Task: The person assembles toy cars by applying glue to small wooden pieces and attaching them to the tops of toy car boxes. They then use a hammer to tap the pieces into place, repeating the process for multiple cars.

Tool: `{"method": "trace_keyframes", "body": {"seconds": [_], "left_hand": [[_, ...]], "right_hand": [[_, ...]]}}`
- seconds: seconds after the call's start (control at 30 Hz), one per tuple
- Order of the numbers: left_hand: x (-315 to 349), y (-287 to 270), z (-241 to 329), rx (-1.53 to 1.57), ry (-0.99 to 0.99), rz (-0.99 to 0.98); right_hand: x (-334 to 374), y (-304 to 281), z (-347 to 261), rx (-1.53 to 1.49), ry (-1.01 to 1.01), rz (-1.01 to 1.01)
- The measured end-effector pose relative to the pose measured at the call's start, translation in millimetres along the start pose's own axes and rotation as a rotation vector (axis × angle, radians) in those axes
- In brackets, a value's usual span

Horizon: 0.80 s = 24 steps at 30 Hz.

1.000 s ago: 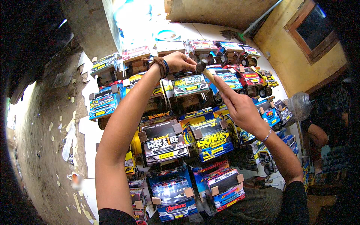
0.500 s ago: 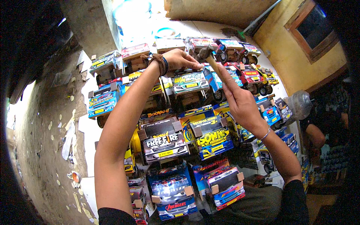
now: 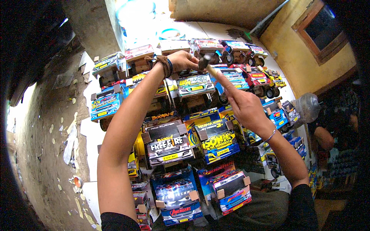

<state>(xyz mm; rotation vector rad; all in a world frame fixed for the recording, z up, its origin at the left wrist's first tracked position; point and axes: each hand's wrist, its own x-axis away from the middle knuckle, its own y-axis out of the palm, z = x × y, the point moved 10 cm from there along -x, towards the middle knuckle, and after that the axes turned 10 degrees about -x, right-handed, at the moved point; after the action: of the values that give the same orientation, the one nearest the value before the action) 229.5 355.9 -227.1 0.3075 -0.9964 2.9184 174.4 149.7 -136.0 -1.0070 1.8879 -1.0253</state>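
Note:
My right hand (image 3: pixel 249 112) grips a hammer (image 3: pixel 211 70) by its pale wooden handle, the forefinger stretched along it. The dark hammer head is just beside the fingertips of my left hand (image 3: pixel 182 61). Those fingers are pinched together over the back of a toy truck (image 3: pixel 195 84) with a teal, white and yellow front; whatever they hold is hidden behind the hammer head. A blue toy truck (image 3: pixel 235 78) stands right of it, partly behind my right hand. A brown band and a dark bracelet circle my left wrist.
Rows of toy trucks, among them a black-and-white one (image 3: pixel 169 142) and a blue-and-yellow one (image 3: pixel 216 139), fill the white surface. Nearer me are a dark blue truck (image 3: pixel 178 200) and a pink-and-blue one (image 3: pixel 233 192). A clear plastic bottle (image 3: pixel 307 108) lies at right, near another person's arm (image 3: pixel 324 138).
The hammer has swung slightly left and down, its head now by my left fingertips. My right hand has shifted with it. My left hand stays almost in place.

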Motion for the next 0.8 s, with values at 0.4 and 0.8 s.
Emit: {"method": "trace_keyframes", "body": {"seconds": [0.4, 0.8], "left_hand": [[-9.7, 4.7, -7.0, 0.082, 0.043, -0.041], [4.3, -16.6, 3.6, -0.123, -0.049, 0.082]], "right_hand": [[-3.1, 2.5, 1.4, 0.104, 0.026, -0.159], [132.4, -199.1, -4.3, -0.552, 0.167, 0.641]]}}
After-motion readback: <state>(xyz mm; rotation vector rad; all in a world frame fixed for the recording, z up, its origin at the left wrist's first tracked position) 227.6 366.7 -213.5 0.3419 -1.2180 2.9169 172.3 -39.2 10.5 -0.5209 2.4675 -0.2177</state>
